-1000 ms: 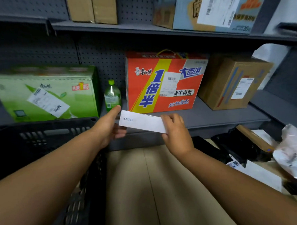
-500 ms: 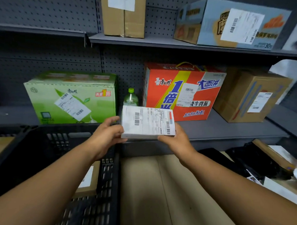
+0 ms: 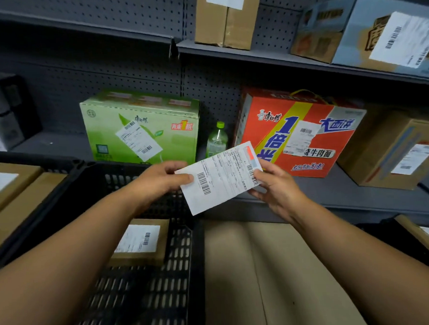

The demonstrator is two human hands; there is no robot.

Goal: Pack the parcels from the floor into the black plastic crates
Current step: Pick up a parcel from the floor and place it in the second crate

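Parcel pinched by left hand and right hand, above crate rim

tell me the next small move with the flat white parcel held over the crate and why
Probably lower the flat white labelled parcel leftward into the black slotted plastic crate. Both the left hand and the right hand pinch its ends above the crate's right wall, and bare floor shows beside the small brown cardboard box already inside.
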